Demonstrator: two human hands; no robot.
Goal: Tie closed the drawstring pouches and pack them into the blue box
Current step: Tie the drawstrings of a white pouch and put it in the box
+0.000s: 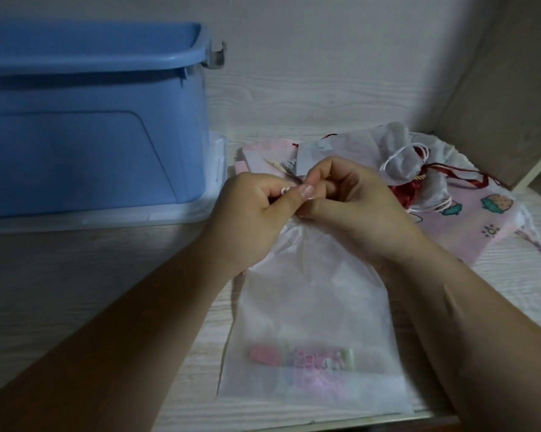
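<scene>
Landmark: large blue plastic storage box, lid off, standing on a clear tray on the pale wood-grain table.

Sheer white fabric drawstring pouch lies flat on the table to the right of the box and nearer the camera, its gathered neck pointing away from the camera. Pink and pastel contents show faintly through its lower end.

Left hand: fingers curled in, thumb and forefinger pinched on the thin white drawstring at the pouch neck. Right hand: fingers also curled tight, pinching at the same spot, touching the left hand. Both closed on the cord; no open grip.

Step in hand, as judged: tying the cord. To do it well, keep the neck fully cinched while forming the knot, pull both ends evenly, and hold the gathered fabric clear of the loop so it does not get caught.

Pile of other pouches lies further right of the box: sheer white ones, a red one, a pink printed one. Count uncertain.

Not readable: the knot itself, hidden between the fingers; whether any loop is formed; the box interior; what exactly the contents of the pouch are.
</scene>
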